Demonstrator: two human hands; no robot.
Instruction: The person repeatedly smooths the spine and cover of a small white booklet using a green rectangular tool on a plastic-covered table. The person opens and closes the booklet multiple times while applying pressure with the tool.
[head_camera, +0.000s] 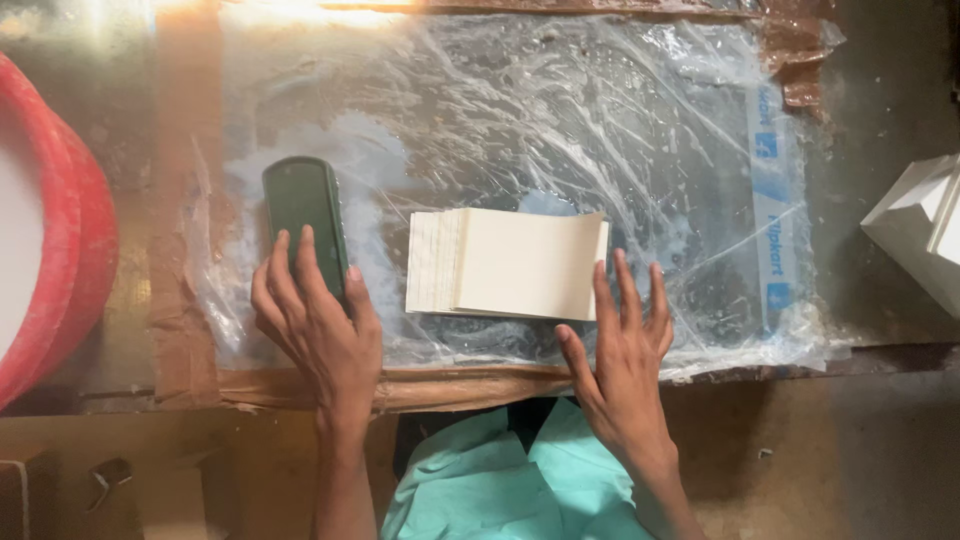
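I see my left hand (318, 322) flat, covering the dark green block's (303, 215) lower end; right hand (622, 350) splayed, holding nothing, fingertips at the cream card stack (520, 265).

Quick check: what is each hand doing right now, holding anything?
Left hand: open, fingers laid flat on the dark green block, not gripping it.
Right hand: open, fingers spread, tips at the edge of the cream paper stack, holding nothing.

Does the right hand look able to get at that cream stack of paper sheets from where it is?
Probably yes. The right hand lies open at the lower right corner of the cream stack of paper sheets, fingers at its edge, nothing between them.
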